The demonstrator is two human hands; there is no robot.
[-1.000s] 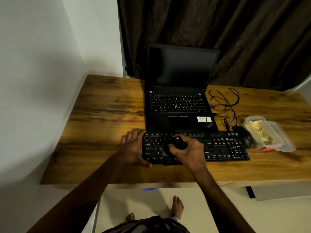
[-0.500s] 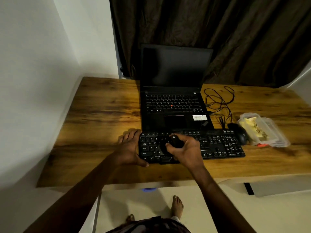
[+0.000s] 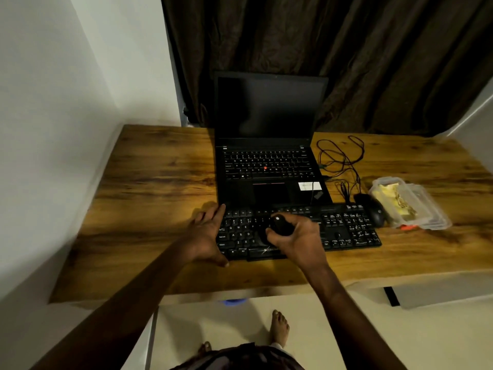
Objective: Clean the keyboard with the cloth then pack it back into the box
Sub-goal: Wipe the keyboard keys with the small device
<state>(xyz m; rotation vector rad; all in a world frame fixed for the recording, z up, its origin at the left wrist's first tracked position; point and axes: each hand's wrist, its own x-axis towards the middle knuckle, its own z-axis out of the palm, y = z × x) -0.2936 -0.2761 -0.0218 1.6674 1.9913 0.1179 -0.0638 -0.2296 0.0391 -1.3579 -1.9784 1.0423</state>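
A black keyboard (image 3: 346,231) lies along the front of the wooden desk (image 3: 149,188), just in front of an open laptop. My left hand (image 3: 208,233) clasps the keyboard's left end, fingers stretched along the far corner and thumb at the near corner. My right hand (image 3: 298,239) is over the letter keys, closed around a bunched dark cloth (image 3: 278,225) pressed onto them. The keys under both hands are hidden. No box is in view.
The black laptop (image 3: 266,166) stands open with a dark screen, touching the keyboard's far edge. A black mouse (image 3: 373,209) and a tangled cable (image 3: 341,161) lie at the keyboard's right end. A clear plastic container (image 3: 410,204) sits beside the mouse. A wall borders the desk's left.
The right hand with the cloth has shifted slightly on the same patch of keys. The left hand stays on the keyboard's left end. The camera has tilted a little.
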